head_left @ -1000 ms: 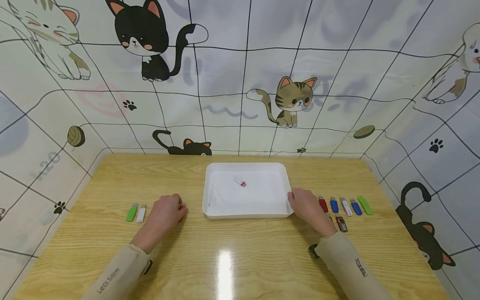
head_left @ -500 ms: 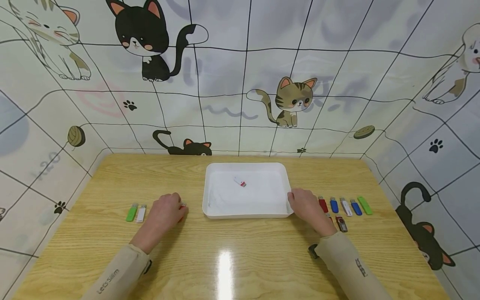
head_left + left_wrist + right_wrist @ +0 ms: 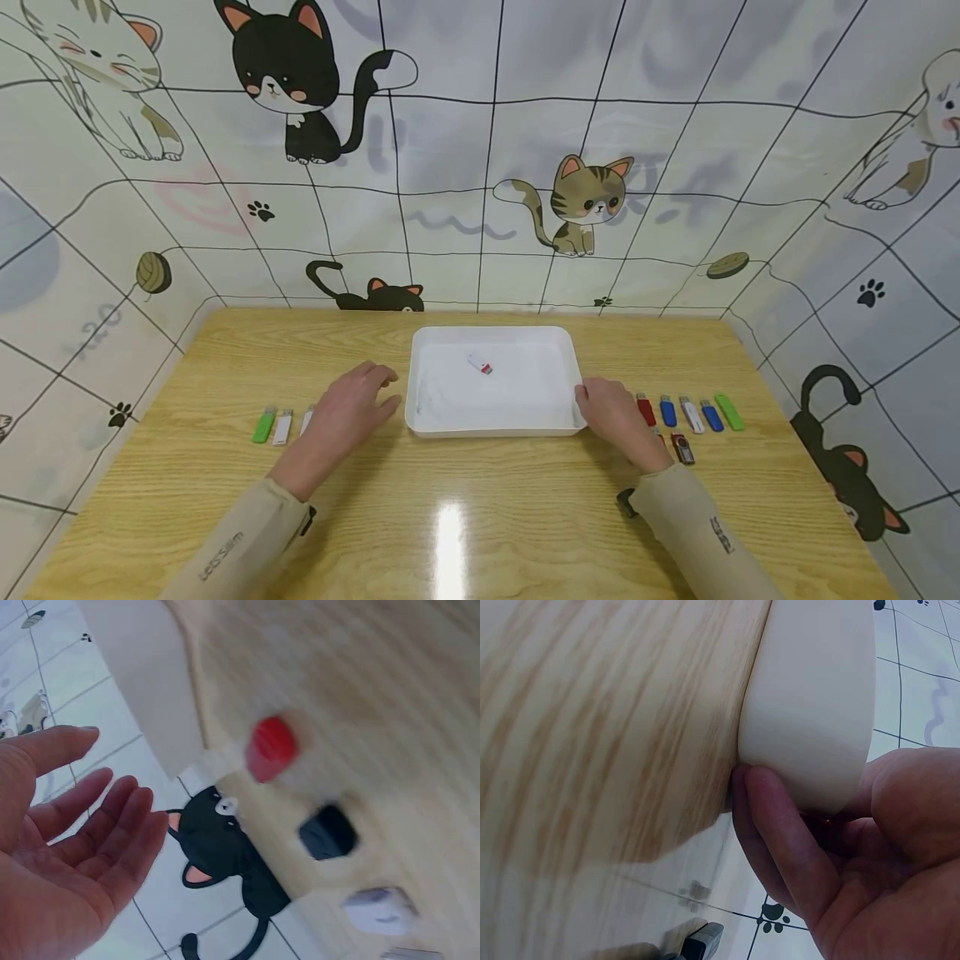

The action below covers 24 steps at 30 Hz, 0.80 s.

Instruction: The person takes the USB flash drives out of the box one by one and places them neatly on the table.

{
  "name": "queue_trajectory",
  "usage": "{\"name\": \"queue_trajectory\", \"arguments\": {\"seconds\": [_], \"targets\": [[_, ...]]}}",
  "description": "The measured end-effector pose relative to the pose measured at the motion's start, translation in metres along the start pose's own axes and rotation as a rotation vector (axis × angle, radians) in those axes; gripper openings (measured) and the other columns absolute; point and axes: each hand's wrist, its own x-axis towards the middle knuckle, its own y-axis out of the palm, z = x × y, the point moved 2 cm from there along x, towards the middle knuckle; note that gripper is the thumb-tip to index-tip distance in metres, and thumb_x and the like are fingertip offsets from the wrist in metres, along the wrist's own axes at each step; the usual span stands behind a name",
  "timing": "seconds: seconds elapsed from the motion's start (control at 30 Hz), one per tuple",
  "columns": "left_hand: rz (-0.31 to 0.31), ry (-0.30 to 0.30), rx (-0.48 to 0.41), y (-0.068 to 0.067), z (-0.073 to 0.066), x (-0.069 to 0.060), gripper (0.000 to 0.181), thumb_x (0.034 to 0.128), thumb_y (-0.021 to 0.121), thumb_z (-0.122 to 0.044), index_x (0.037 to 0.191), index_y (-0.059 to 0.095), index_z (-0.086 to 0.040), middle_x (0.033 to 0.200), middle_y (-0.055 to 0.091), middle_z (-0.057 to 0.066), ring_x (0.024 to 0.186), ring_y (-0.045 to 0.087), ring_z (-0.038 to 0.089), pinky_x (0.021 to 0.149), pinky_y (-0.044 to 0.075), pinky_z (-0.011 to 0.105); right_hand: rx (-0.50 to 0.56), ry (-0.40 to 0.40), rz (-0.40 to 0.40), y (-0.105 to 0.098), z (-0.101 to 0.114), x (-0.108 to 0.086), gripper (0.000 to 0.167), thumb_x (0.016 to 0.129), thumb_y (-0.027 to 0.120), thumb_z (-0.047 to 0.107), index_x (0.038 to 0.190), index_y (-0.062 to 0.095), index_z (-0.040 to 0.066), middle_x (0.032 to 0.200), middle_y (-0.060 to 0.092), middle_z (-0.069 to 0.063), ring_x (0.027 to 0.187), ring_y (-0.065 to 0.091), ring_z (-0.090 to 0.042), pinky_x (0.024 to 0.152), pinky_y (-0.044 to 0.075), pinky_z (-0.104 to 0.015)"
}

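My left hand [image 3: 347, 412] hovers above the table just left of the white tray [image 3: 502, 417], fingers spread and holding nothing. In the left wrist view, a red USB stick [image 3: 271, 748], a black one [image 3: 328, 831] and a white one [image 3: 381, 909] lie on the table, apart from the hand. The head view hides the red and black ones behind it. My right hand [image 3: 617, 417] grips the tray's right end; in the right wrist view its fingers [image 3: 784, 817] press the outer wall. Inside the tray lies a white-and-red USB stick [image 3: 480, 363].
Left of my left hand lie a green USB stick [image 3: 264, 425] and a white one [image 3: 282, 427]. Beyond the right hand are several more, among them a red one [image 3: 646, 409], a blue one [image 3: 668, 410] and a green one [image 3: 729, 412]. Cat-print sheeting [image 3: 450, 217] walls the table's back and sides.
My left hand has lifted off the red USB stick and moved right and away from me, its fingers opening. A white stick behind it now shows. My right hand stays on the tray.
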Motion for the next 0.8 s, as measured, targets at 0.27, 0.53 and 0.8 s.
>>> {"name": "queue_trajectory", "arguments": {"seconds": [0.27, 0.53, 0.8], "targets": [[-0.001, 0.182, -0.012, 0.000, -0.020, 0.014, 0.030, 0.0916, 0.080, -0.016, 0.117, 0.072, -0.004, 0.116, 0.069, 0.009, 0.103, 0.067, 0.027, 0.088, 0.057, 0.043, -0.008, -0.005, -0.004, 0.001, -0.001, 0.001, 0.026, 0.108, 0.049, 0.015, 0.091, 0.063, 0.000, 0.068, 0.049, -0.007, 0.061, 0.048, -0.021, 0.056, 0.039, -0.029], [0.093, 0.352, 0.046, 0.002, -0.032, 0.032, 0.035, 0.0931, 0.080, -0.021, 0.123, 0.069, -0.007, 0.129, 0.065, 0.008, 0.116, 0.064, 0.026, 0.097, 0.054, 0.042, -0.007, -0.020, -0.010, 0.002, -0.001, 0.001, 0.026, 0.108, 0.049, 0.014, 0.090, 0.062, 0.000, 0.068, 0.048, -0.007, 0.060, 0.048, -0.021, 0.055, 0.039, -0.028], [0.232, 0.428, 0.072, 0.011, -0.039, 0.053, 0.043, 0.0975, 0.075, -0.024, 0.135, 0.064, -0.006, 0.141, 0.060, 0.011, 0.131, 0.056, 0.029, 0.110, 0.047, 0.043, -0.013, 0.004, -0.002, 0.002, -0.001, 0.000, 0.025, 0.108, 0.051, 0.015, 0.100, 0.065, -0.004, 0.069, 0.049, -0.008, 0.062, 0.049, -0.021, 0.057, 0.041, -0.028]]}}
